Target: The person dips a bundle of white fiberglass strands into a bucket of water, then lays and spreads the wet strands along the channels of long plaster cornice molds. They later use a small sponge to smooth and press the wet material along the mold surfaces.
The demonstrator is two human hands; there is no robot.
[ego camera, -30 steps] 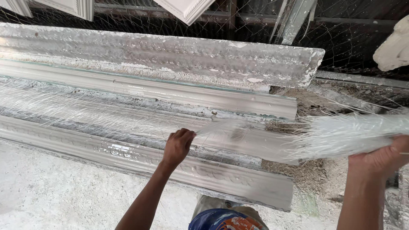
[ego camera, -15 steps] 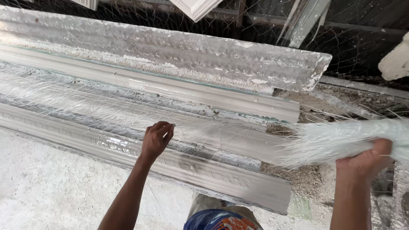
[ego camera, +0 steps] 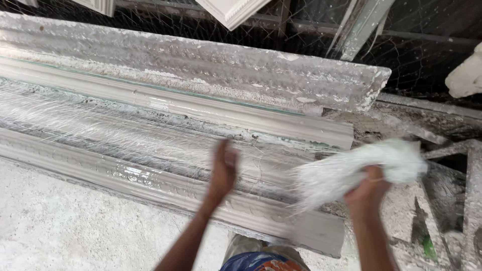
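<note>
Fingers [ego camera: 375,176] of the right hand [ego camera: 369,189] curled tight round a bunch of white fibre [ego camera: 359,169], knuckles up, fingertips hidden beneath the strands. Bunch fanning out to the left into loose wisps, smeared by motion, its right end a soft pale lump past the fist. Left hand [ego camera: 223,168] blurred above the long grey mould [ego camera: 165,150], fingers apparently together and pointing away; open or closed, touching the mould or just over it, impossible to tell. Thin fibre strands [ego camera: 95,128] spread along the mould's wet trough, fading to nothing toward the left hand. Mould cut off at the left edge, near end just beside the right wrist. Behind it, a second rough, plaster-crusted slab [ego camera: 201,65], also cut off at the left. Wire mesh [ego camera: 427,60] dark at the back, white frame pieces [ego camera: 231,10] only partly in view at the top. White lump [ego camera: 467,75] at the right edge, too cropped to identify. Bit of blue and orange clothing [ego camera: 261,262] at the bottom, mostly out of frame. Both forearms cut off below.
</note>
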